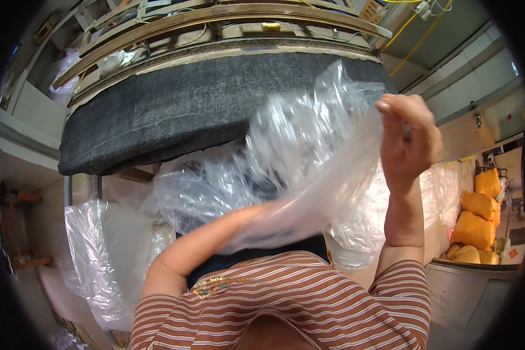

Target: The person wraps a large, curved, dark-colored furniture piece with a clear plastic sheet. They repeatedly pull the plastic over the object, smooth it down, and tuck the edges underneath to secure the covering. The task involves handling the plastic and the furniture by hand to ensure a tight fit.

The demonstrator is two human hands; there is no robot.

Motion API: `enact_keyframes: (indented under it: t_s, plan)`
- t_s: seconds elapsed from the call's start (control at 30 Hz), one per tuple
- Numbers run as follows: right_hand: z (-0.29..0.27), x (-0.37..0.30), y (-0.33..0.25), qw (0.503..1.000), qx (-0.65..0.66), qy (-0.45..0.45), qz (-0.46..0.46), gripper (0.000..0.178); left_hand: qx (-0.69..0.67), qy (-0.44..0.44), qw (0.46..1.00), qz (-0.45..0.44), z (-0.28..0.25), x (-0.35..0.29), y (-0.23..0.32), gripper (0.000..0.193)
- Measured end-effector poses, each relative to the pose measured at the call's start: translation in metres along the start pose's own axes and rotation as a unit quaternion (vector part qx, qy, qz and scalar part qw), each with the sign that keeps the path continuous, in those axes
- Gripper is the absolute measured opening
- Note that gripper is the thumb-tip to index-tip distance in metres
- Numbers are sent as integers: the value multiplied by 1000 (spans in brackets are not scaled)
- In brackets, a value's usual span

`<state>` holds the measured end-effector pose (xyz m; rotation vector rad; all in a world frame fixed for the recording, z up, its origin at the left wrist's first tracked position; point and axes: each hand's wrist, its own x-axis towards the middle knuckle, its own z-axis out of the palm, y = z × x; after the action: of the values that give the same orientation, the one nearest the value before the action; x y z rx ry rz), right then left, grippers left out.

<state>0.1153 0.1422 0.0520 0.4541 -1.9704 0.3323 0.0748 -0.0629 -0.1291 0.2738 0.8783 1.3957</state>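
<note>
A large clear plastic bag [300,140] spreads crumpled in front of me, its film hanging over my lap and up against the dark padded table edge. Raised at the right, my right hand [411,137] pinches the edge of the film between thumb and fingers and pulls it taut. My left forearm [207,242] reaches across my body into or behind the plastic. The film and motion blur hide the left hand's fingers, so their grip does not show.
A table covered in dark grey cloth [175,111] stands ahead, with a wooden rail [233,13] beyond it. More clear plastic sheeting [99,262] hangs at the left. Shiny plastic [361,224] lies at my right, and orange bundles [475,227] are stacked farther right.
</note>
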Motion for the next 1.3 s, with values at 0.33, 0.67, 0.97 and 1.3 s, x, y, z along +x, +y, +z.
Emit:
enact_keyframes:
  t_s: [0.33, 0.67, 0.97, 1.3]
  plan:
    - [81, -8, 96, 951, 113, -32, 286, 9, 254, 321, 795, 448, -49, -58, 140, 26]
    - [231, -79, 193, 863, 111, 31, 493, 16, 441, 550, 601, 376, -160, 21, 216, 27]
    - [243, -65, 219, 893, -42, 24, 447, 18, 473, 596, 531, 372, -184, 55, 253, 30]
    - [245, -63, 221, 858, -116, 70, 495, 27, 571, 629, 471, 240, -165, 47, 260, 42]
